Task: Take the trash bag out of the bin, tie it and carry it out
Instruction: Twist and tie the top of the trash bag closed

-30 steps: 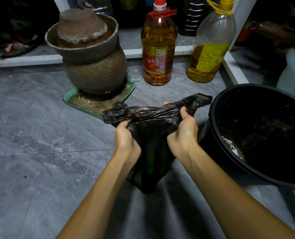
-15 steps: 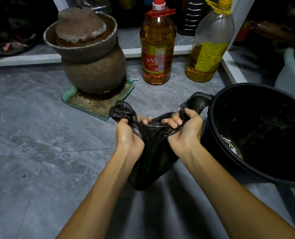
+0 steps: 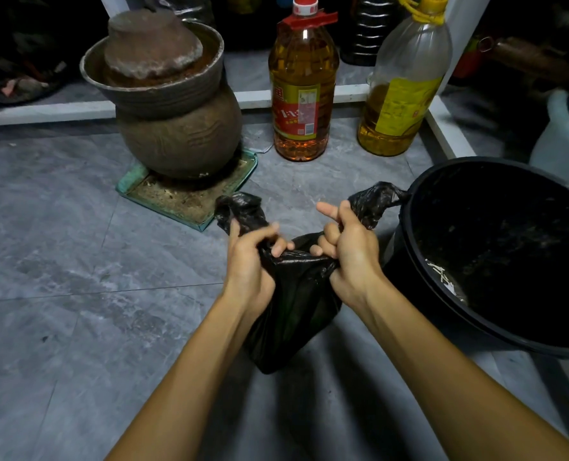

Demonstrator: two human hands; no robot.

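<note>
So the black trash bag (image 3: 293, 311) is out of the bin (image 3: 509, 211), over the grey tile floor (image 3: 77, 261) right in front of the person. The left hand (image 3: 248, 261) has its fingers curled tight round the bag's left ear. The right hand (image 3: 349, 257) grips the right ear, with one finger poking out. The bag's neck is stretched between the two fists. From the bag, the bin sits at 3 o'clock. A clay jar (image 3: 180, 141) on a green tray (image 3: 190, 201) is at 11, a red-capped oil bottle (image 3: 301, 94) at 12 and a yellow-capped one (image 3: 403, 88) at 1. Can't tell if the bag's bottom touches the floor.
</note>
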